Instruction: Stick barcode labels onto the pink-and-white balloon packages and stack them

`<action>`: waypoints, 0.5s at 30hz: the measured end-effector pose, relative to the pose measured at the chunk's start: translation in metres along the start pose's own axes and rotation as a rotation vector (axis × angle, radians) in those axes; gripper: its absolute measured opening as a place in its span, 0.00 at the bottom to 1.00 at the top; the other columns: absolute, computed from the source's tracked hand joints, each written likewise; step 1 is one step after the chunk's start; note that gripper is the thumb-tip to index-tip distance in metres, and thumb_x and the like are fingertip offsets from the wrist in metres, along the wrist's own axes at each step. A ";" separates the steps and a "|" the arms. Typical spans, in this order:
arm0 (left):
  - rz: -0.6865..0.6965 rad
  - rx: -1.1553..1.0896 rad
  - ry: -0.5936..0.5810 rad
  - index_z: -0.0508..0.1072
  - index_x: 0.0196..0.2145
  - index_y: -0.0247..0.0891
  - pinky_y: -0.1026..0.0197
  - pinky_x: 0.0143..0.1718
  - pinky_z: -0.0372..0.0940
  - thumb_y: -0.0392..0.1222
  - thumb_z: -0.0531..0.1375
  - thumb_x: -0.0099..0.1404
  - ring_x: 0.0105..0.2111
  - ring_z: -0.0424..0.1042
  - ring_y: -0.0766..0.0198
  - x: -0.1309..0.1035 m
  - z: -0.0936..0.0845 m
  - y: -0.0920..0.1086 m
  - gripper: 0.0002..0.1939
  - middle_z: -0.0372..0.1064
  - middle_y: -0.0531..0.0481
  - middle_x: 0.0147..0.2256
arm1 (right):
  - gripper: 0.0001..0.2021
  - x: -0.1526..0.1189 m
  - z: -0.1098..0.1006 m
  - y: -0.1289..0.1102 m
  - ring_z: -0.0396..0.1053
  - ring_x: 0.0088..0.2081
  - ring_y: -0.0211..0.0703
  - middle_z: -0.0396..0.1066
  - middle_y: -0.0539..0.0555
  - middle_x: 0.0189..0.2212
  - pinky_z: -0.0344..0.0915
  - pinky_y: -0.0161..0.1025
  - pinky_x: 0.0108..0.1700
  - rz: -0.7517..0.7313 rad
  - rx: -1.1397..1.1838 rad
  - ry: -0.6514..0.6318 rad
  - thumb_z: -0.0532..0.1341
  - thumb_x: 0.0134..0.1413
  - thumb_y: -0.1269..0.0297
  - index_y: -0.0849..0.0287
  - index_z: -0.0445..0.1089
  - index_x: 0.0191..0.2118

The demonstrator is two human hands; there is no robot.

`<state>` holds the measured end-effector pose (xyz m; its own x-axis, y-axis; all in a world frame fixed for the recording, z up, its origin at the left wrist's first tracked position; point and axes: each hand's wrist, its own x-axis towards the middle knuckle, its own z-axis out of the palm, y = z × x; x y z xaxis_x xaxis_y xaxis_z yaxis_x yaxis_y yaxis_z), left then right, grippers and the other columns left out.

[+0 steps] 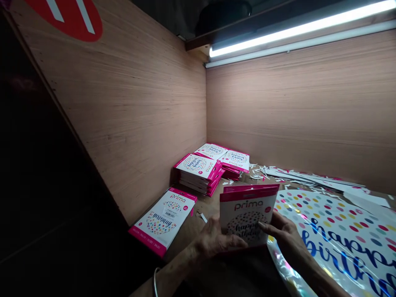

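Note:
Both my hands grip a pink-and-white "prima" balloon packet (249, 212) with "happy birthday" print, held upright in front of me. A second pink header edge shows just behind its top. My left hand (213, 239) clasps its left side, thumb across the lower front. My right hand (283, 231) pinches the right edge, thumb on the front. To the right, a large dotted "happy birthday" foil balloon (346, 235) lies flat, its edge beneath my right forearm. Left of my hands a longer "prima" packet (167, 218) with a barcode sticker lies flat.
Stacks of similar packets (198, 169) stand in the back corner. White and pink paper strips (315, 177) and scraps lie along the back wall. Wooden panels (139, 103) enclose the left and back. A lit tube lamp (297, 29) hangs above.

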<state>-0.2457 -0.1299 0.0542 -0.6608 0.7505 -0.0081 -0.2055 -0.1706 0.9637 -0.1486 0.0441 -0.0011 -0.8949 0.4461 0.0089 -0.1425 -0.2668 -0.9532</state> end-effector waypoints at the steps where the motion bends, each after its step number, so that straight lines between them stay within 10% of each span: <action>1: -0.004 -0.020 0.043 0.74 0.29 0.35 0.57 0.32 0.68 0.31 0.70 0.36 0.30 0.72 0.55 0.005 -0.006 0.000 0.18 0.73 0.46 0.28 | 0.20 0.001 -0.001 0.003 0.67 0.45 0.54 0.72 0.56 0.41 0.66 0.45 0.45 0.002 0.006 0.018 0.67 0.40 0.63 0.57 0.71 0.44; 6: 0.060 -0.173 0.436 0.66 0.33 0.34 0.63 0.27 0.67 0.49 0.52 0.63 0.27 0.70 0.65 0.065 -0.052 0.005 0.14 0.67 0.46 0.30 | 0.17 0.003 -0.005 0.015 0.69 0.43 0.53 0.73 0.55 0.40 0.67 0.44 0.42 0.039 0.057 0.098 0.67 0.41 0.60 0.57 0.72 0.41; 15: -0.106 -0.215 0.717 0.64 0.45 0.33 0.58 0.32 0.68 0.44 0.54 0.64 0.33 0.70 0.64 0.135 -0.080 0.029 0.15 0.67 0.46 0.38 | 0.23 0.008 -0.006 0.027 0.73 0.33 0.54 0.75 0.54 0.33 0.70 0.44 0.30 0.164 0.202 0.254 0.69 0.36 0.58 0.57 0.71 0.43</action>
<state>-0.3983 -0.0848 0.0594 -0.9221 0.1834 -0.3407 -0.3823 -0.2965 0.8752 -0.1575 0.0455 -0.0281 -0.7829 0.5746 -0.2385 -0.1090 -0.5041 -0.8567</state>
